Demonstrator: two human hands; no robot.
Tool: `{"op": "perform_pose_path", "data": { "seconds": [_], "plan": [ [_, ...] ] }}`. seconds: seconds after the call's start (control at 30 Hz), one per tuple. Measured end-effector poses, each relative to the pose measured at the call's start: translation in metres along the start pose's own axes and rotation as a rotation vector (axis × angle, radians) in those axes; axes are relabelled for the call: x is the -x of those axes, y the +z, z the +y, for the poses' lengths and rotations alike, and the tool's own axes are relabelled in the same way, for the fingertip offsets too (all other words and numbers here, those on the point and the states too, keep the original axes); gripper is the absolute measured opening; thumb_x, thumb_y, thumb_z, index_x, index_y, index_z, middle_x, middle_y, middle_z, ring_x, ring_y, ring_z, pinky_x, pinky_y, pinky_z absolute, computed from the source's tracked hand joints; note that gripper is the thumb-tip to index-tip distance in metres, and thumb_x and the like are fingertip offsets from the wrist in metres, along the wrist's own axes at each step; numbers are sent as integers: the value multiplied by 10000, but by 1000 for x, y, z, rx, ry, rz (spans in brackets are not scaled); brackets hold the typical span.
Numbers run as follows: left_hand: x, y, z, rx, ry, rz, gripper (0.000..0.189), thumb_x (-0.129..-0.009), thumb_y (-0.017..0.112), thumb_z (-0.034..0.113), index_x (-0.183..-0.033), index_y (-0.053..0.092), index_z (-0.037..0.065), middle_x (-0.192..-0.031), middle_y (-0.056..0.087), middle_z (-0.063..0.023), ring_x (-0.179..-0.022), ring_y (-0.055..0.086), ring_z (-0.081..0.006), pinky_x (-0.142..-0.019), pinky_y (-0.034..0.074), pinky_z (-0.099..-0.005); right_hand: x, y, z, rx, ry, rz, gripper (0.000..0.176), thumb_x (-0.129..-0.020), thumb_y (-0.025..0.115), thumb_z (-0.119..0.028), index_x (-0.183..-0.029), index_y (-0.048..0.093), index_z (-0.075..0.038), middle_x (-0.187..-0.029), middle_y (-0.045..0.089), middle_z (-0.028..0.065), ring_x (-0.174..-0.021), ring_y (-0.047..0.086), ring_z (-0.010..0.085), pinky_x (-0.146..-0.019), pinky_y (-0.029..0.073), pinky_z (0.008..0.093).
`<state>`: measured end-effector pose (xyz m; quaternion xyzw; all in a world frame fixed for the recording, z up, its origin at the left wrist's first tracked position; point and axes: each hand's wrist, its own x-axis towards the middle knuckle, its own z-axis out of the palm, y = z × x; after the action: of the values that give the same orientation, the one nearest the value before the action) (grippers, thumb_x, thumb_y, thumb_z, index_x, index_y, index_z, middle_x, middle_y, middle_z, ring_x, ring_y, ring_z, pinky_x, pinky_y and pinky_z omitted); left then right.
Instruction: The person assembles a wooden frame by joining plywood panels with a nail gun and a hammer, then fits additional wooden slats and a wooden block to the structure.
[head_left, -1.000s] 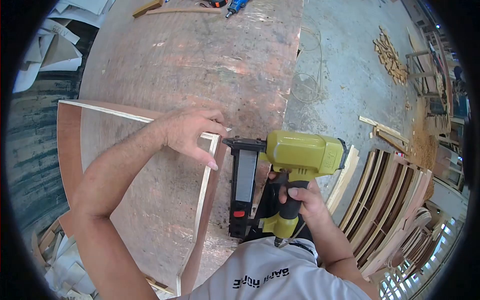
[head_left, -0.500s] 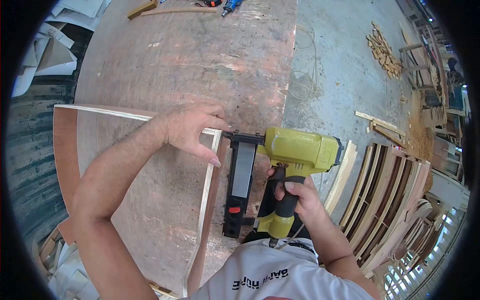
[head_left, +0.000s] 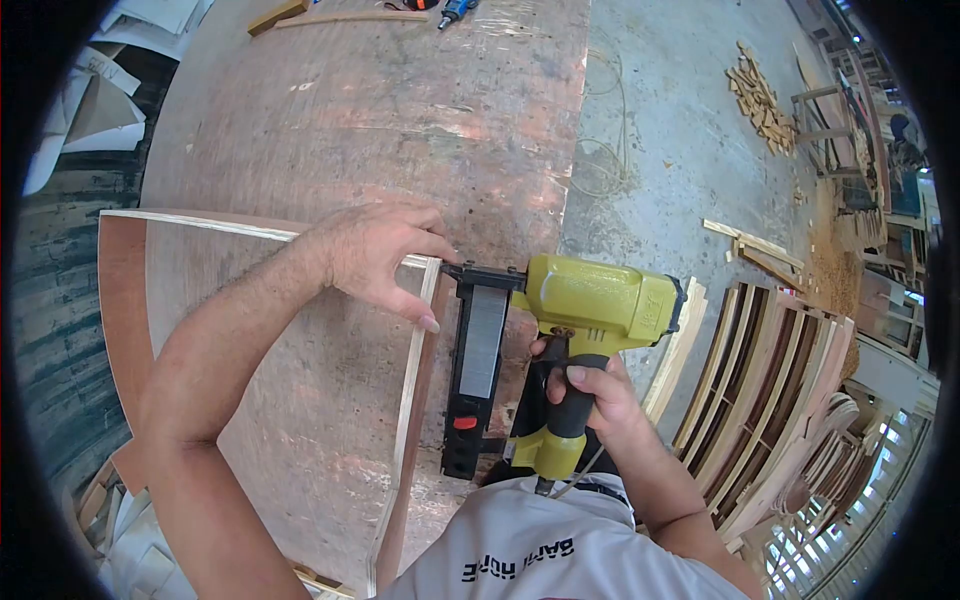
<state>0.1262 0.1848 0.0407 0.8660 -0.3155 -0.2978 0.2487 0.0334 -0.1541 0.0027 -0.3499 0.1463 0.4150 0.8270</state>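
My left hand grips the corner of a thin plywood frame, its thumb on the inner face of the side nearest the tool and its fingers over the corner. In my right hand is a yellow-green and black nail gun, held by its black handle. The gun's nose touches or nearly touches the outside of that same corner. Its long magazine points down toward my body, beside the frame's side. The frame stands on edge on the worktable.
At the table's far edge lie a wood block, a thin strip and a blue tool. Stacked curved wooden parts stand at the right. Wood scraps and a thin hose lie on the floor. Papers are at the left.
The whole view has shifted slightly, with things appearing a little further left. Both hands, the nail gun and the frame keep their places relative to each other.
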Motion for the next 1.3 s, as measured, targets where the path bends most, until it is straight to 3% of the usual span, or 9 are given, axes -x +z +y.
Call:
{"op": "perform_pose_path", "data": {
  "seconds": [0.23,0.33,0.53,1.13,1.3],
  "plan": [
    [0,1,-2,16,4,0,775,-604,852,540,-1170,667,44,-1134,598,-144,-1101,580,-323,-933,472,-425,4,7,2,-31,-7,23,571,-835,642,-56,-1370,446,-11,-1208,610,174,-725,629,154,-665,542,284],
    [-1,1,0,1,-19,-16,783,-600,857,544,-1169,666,41,-1140,595,-146,-1108,579,-316,-935,475,-422,4,12,5,4,-23,73,683,-790,726,-177,-1360,415,34,-1200,596,204,-691,648,179,-629,545,276],
    [-1,1,3,10,-60,-32,782,-593,860,557,-1159,668,52,-1150,592,-142,-1112,579,-306,-937,476,-419,7,11,12,-70,-21,55,609,-827,658,-103,-1380,420,-15,-1195,601,168,-718,619,165,-644,536,294],
    [2,2,0,-19,-13,16,740,-581,853,550,-1125,688,76,-1125,600,-128,-1074,588,-322,-912,473,-425,14,11,21,-130,-6,73,556,-829,674,-133,-1325,466,7,-1133,626,151,-727,625,183,-662,538,316],
    [1,-1,3,-23,1,3,722,-584,853,542,-1126,692,92,-1113,612,-120,-1056,596,-318,-883,476,-429,24,4,4,-7,-138,169,577,-809,707,-175,-1298,480,32,-1184,616,171,-753,647,190,-687,552,315]
  ]
}}
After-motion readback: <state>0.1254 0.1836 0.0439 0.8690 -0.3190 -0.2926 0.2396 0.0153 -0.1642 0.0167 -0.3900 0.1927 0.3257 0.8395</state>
